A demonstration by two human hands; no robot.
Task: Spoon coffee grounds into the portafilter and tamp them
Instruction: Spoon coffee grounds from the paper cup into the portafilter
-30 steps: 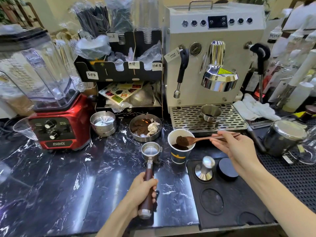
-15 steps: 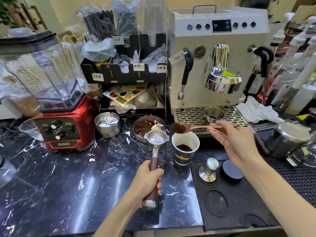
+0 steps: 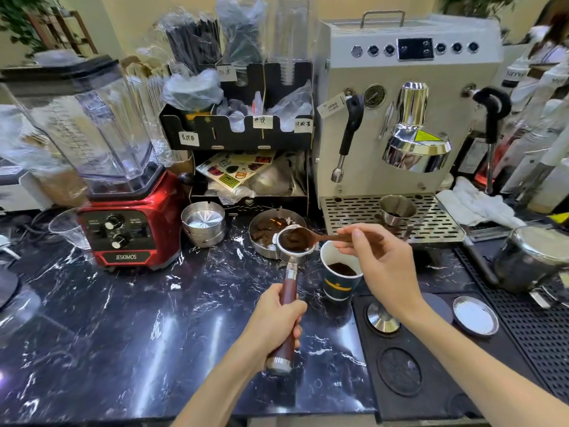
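My left hand (image 3: 275, 326) grips the dark red handle of the portafilter (image 3: 292, 274), holding its steel basket above the black marble counter. My right hand (image 3: 381, 266) holds a wooden spoon (image 3: 326, 237) whose bowl, heaped with brown coffee grounds, sits over the basket. A dark paper cup (image 3: 338, 288) with grounds in it stands just right of the portafilter. The steel tamper (image 3: 381, 318) stands on the black tamping mat (image 3: 431, 380), partly hidden by my right wrist.
An espresso machine (image 3: 406, 118) with a drip tray stands behind. A steel bowl of spent grounds (image 3: 264, 232) sits behind the basket. A red blender (image 3: 123, 235) is at the left, small steel cups (image 3: 203, 220) beside it, a steel pitcher (image 3: 532, 257) at the right.
The spoon lifted out of the paper cup with grounds and moved left over the portafilter basket. My left hand raised the portafilter and pushed it away from me, toward the steel bowl.
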